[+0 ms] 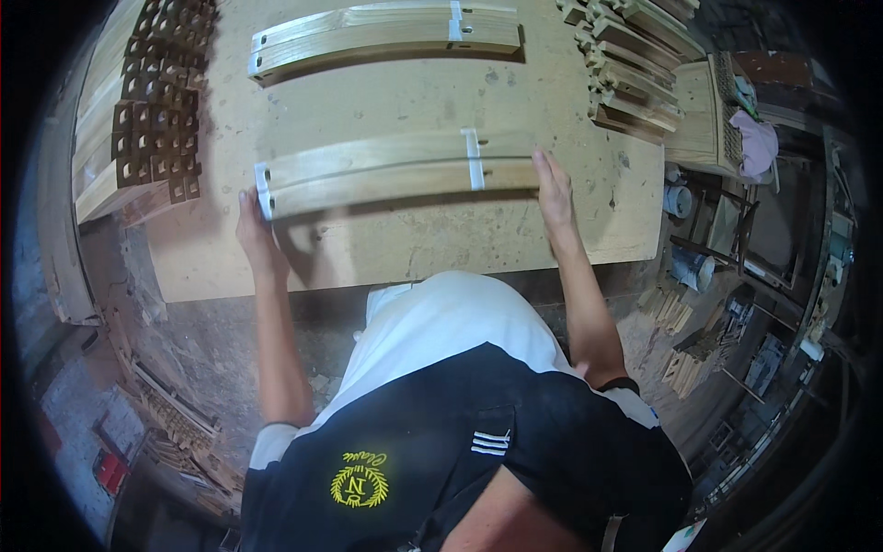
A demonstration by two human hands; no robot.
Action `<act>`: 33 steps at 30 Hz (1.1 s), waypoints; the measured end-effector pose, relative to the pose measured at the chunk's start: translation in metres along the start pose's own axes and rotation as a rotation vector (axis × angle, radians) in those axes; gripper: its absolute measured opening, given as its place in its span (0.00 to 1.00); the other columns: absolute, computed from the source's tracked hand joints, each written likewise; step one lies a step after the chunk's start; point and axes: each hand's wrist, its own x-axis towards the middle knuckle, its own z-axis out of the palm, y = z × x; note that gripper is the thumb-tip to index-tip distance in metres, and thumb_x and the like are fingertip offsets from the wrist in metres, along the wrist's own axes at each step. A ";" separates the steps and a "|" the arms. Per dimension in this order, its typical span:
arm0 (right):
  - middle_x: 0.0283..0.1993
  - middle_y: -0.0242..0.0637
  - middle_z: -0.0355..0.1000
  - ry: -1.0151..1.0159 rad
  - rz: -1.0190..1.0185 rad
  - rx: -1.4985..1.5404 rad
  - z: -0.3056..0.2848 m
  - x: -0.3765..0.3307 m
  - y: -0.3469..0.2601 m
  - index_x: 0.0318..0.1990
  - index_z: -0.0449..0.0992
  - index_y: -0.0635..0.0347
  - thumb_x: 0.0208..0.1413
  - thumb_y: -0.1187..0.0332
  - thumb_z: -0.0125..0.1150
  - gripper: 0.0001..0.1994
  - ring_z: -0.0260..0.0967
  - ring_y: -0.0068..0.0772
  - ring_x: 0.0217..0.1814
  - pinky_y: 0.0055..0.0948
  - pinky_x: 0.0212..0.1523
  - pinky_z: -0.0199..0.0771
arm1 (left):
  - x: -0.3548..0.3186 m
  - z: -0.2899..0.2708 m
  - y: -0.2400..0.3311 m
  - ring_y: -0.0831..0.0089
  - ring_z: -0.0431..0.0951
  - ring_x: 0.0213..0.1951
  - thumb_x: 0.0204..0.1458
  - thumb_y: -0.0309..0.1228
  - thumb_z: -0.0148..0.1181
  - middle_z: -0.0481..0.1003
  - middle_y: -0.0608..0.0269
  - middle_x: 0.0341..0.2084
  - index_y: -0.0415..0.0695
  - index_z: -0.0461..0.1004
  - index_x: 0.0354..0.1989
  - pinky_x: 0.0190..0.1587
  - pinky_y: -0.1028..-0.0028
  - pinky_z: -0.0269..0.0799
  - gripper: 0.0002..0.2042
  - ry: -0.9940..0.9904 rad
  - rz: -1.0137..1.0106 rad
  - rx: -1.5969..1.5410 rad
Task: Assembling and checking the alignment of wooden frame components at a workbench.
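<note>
Two hands bracket one bundle. Far left — a stack of dark brown notched wooden blocks [156, 101] sits on the left part of the pale plywood worktop [395, 244], well apart from the work in hand.

Left hand [255, 230]: fingers curled around the left end of the near bundle of long, slightly curved light-wood slats bound with white tape [395, 170], gripping at the taped end. Thumb side is hidden under the slats, so how firm the hold is cannot be told.

Bundle itself lies flat on the worktop, mid-board, long axis running left to right across the person's front, bowed gently upward in the middle. One white tape band at the left end, another right of centre.

Right hand [555, 193]: open, fingers straight and together, fingertips pressed to the right end of the same bundle — touching, not wrapped around it.

Both hands are about equally near, one at each end; the bundle lies just ahead of the hands, between them.

Beyond it, a second taped bundle of similar curved slats [386, 37] lies parallel, near the worktop's far edge. Upper right: a heap of short stepped wooden pieces [635, 64], apart from the right hand.
</note>
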 end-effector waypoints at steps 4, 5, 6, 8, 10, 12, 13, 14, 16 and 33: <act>0.71 0.56 0.58 -0.029 -0.035 0.180 -0.026 -0.046 -0.030 0.68 0.59 0.74 0.67 0.51 0.50 0.34 0.54 0.45 0.74 0.34 0.73 0.50 | -0.021 -0.017 0.015 0.70 0.73 0.55 0.68 0.45 0.44 0.74 0.52 0.53 0.32 0.60 0.66 0.60 0.71 0.64 0.29 0.093 0.155 0.035; 0.72 0.55 0.57 -0.027 -0.087 0.240 -0.028 -0.047 -0.040 0.68 0.58 0.74 0.67 0.52 0.50 0.34 0.54 0.44 0.75 0.35 0.73 0.49 | -0.020 -0.010 0.039 0.69 0.72 0.56 0.68 0.44 0.44 0.74 0.51 0.54 0.32 0.59 0.68 0.60 0.71 0.63 0.29 0.029 0.198 0.038; 0.73 0.55 0.56 -0.018 -0.143 0.299 -0.028 -0.040 -0.056 0.69 0.57 0.74 0.68 0.52 0.50 0.34 0.53 0.44 0.75 0.35 0.73 0.48 | -0.015 -0.001 0.059 0.69 0.72 0.57 0.68 0.44 0.44 0.73 0.49 0.55 0.32 0.57 0.69 0.61 0.71 0.63 0.30 -0.040 0.242 0.038; 0.73 0.54 0.55 0.005 -0.243 0.304 -0.023 -0.012 -0.085 0.70 0.55 0.73 0.68 0.52 0.50 0.34 0.52 0.43 0.75 0.35 0.74 0.47 | 0.015 0.016 0.074 0.68 0.72 0.57 0.67 0.45 0.45 0.72 0.49 0.56 0.32 0.58 0.68 0.61 0.70 0.63 0.30 -0.043 0.265 0.057; 0.72 0.55 0.56 0.052 -0.281 0.200 -0.008 0.036 -0.087 0.70 0.54 0.73 0.66 0.49 0.51 0.37 0.54 0.44 0.75 0.35 0.73 0.49 | 0.048 0.023 0.073 0.68 0.72 0.57 0.67 0.46 0.47 0.71 0.48 0.58 0.32 0.59 0.68 0.62 0.69 0.63 0.30 -0.059 0.254 0.082; 0.71 0.58 0.58 0.039 -0.247 0.124 0.008 0.062 -0.076 0.70 0.55 0.72 0.63 0.44 0.52 0.41 0.57 0.46 0.73 0.34 0.72 0.52 | 0.086 0.018 0.054 0.67 0.72 0.57 0.66 0.47 0.48 0.71 0.48 0.59 0.33 0.59 0.68 0.62 0.68 0.63 0.31 -0.070 0.218 0.125; 0.70 0.58 0.59 0.012 -0.197 0.104 0.010 0.065 -0.077 0.70 0.56 0.72 0.62 0.42 0.53 0.42 0.58 0.47 0.72 0.35 0.71 0.54 | 0.100 0.014 0.046 0.66 0.71 0.58 0.66 0.47 0.48 0.71 0.47 0.59 0.32 0.59 0.68 0.62 0.68 0.62 0.32 -0.085 0.195 0.188; 0.69 0.59 0.61 -0.012 -0.142 0.084 0.009 0.067 -0.076 0.69 0.57 0.71 0.61 0.40 0.53 0.43 0.60 0.48 0.72 0.35 0.71 0.55 | 0.106 0.004 0.037 0.65 0.71 0.58 0.66 0.48 0.48 0.70 0.46 0.59 0.32 0.58 0.68 0.63 0.68 0.62 0.33 -0.104 0.171 0.254; 0.68 0.60 0.62 -0.054 -0.142 -0.036 0.004 0.063 -0.053 0.69 0.59 0.71 0.59 0.38 0.54 0.44 0.60 0.50 0.71 0.34 0.71 0.56 | 0.109 -0.010 0.027 0.62 0.70 0.60 0.65 0.48 0.49 0.70 0.44 0.60 0.31 0.57 0.69 0.63 0.67 0.61 0.33 -0.152 0.124 0.475; 0.35 0.42 0.73 0.530 0.185 0.678 -0.127 0.171 -0.017 0.45 0.68 0.66 0.55 0.60 0.69 0.21 0.76 0.36 0.30 0.34 0.28 0.81 | 0.025 0.101 0.087 0.54 0.66 0.65 0.57 0.32 0.64 0.63 0.43 0.66 0.39 0.58 0.70 0.66 0.59 0.61 0.34 -0.260 0.552 0.761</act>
